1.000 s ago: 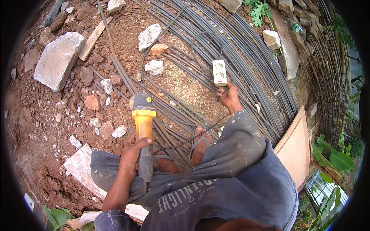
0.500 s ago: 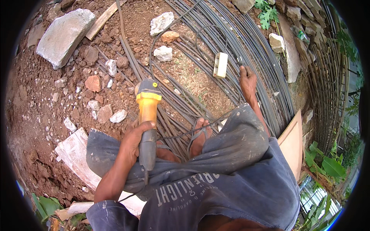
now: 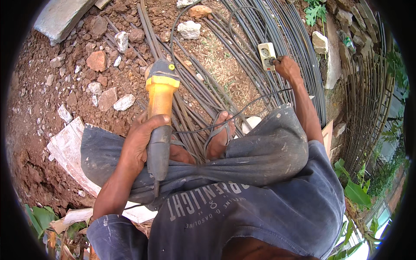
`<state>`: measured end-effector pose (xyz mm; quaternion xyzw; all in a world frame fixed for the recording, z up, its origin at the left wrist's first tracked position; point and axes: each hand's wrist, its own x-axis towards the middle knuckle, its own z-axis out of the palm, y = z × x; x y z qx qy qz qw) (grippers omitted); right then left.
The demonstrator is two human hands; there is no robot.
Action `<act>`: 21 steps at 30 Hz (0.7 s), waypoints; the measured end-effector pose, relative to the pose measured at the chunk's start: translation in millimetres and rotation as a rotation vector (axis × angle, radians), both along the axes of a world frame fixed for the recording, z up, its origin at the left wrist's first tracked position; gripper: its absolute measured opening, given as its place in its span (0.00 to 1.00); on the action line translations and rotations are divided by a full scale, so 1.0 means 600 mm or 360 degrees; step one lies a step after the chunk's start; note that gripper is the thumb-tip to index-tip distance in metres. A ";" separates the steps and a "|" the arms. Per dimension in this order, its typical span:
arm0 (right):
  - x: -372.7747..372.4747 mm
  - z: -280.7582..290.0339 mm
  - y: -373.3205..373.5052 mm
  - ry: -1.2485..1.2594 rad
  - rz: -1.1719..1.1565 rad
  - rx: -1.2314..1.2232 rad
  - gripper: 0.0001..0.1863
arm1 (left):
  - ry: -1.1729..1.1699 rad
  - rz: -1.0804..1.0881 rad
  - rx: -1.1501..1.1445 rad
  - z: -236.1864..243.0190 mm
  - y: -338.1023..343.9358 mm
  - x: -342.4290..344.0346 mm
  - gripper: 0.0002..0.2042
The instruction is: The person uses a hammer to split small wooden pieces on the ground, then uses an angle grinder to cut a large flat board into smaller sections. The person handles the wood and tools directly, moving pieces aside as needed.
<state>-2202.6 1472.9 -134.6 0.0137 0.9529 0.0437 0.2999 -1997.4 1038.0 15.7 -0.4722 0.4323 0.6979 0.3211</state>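
Observation:
My left hand [image 3: 141,138] is closed around a yellow and dark-grey angle grinder [image 3: 160,102], held upright above my lap with its head pointing away from me. Out to the right, my right hand [image 3: 286,67] has its fingers closed on a black plug [image 3: 271,61] at the socket of a white power strip [image 3: 265,47], which lies on the bundled steel bars. A dark cable [image 3: 234,115] runs across between the hands, over the bars and near my sandalled feet [image 3: 216,138].
Long steel bars [image 3: 294,39] curve across red rubble strewn with stones [image 3: 99,60]. A large concrete slab [image 3: 56,21] lies at the upper left, a pale board [image 3: 67,143] at the lower left. Bent rebar mesh [image 3: 364,108] and leafy plants [image 3: 357,193] line the right side.
My right hand has left the strip's end, reaching out to the right, and is now on a plug at its socket face. The left hand still holds the grinder; the view has shifted.

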 end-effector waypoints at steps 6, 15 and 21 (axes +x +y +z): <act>0.012 -0.020 0.065 0.0071 -0.0238 -0.0179 0.22 | -0.0098 -0.0001 0.0016 -0.003 -0.003 0.002 0.26; -0.008 -0.035 0.085 0.0056 -0.0570 -0.0321 0.29 | -0.0073 0.0010 -0.0006 -0.008 -0.005 0.007 0.22; -0.062 -0.071 0.127 -0.0152 -0.0417 -0.0352 0.29 | -0.0048 -0.0006 -0.0057 -0.006 -0.004 0.008 0.19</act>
